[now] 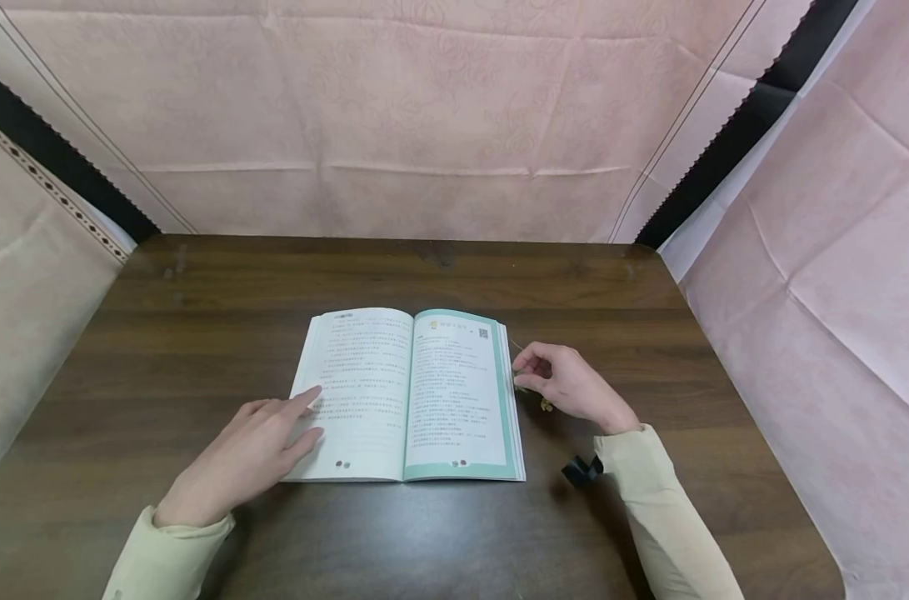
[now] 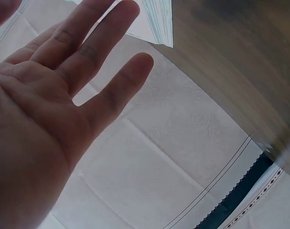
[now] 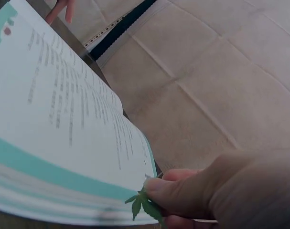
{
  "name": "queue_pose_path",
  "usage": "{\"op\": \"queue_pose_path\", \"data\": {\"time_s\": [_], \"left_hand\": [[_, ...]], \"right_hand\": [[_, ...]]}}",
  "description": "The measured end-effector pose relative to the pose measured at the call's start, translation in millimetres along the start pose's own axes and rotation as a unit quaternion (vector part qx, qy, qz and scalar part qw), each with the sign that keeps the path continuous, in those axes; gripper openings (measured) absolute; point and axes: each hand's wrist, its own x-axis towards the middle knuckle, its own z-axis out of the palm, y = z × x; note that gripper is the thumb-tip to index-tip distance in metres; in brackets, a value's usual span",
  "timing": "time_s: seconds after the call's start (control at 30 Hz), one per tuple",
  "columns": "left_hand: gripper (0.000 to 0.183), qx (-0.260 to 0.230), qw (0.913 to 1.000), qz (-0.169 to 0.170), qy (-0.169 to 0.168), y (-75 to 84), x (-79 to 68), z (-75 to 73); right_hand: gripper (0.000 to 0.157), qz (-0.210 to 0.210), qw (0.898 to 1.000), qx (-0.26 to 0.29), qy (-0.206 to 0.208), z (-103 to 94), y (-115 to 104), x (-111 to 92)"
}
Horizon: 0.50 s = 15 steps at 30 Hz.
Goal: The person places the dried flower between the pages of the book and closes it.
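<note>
An open book (image 1: 454, 392) lies on the brown table, its right page bordered in teal. My left hand (image 1: 247, 454) rests at the left page's outer edge with its fingers extended; in the left wrist view its palm and spread fingers show. Just beyond the book's right edge, my right hand (image 1: 566, 383) pinches a small green leaf (image 3: 144, 206) with pointed lobes between thumb and fingers. The leaf overlaps the page edges in the right wrist view. A thin stem or thread shows above the fingertips in the head view, and a tiny yellow piece (image 1: 547, 405) hangs below the hand.
The dark wooden table (image 1: 199, 333) extends around the book. Pink cloth (image 1: 424, 100) with black trim stands behind the table, and more cloth (image 1: 836, 275) borders its right side. A small black device (image 1: 581, 472) sits at the right sleeve's cuff.
</note>
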Motion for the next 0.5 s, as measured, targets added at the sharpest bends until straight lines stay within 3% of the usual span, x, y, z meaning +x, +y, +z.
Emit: {"op": "queue_pose_path", "data": {"time_s": [0.5], "left_hand": [[0.051,0.003,0.9999,-0.01,-0.008,-2.9,-1.3,4.0]], "right_hand": [[0.012,-0.042,0.999,0.021,-0.02,13.0,-25,17]]}}
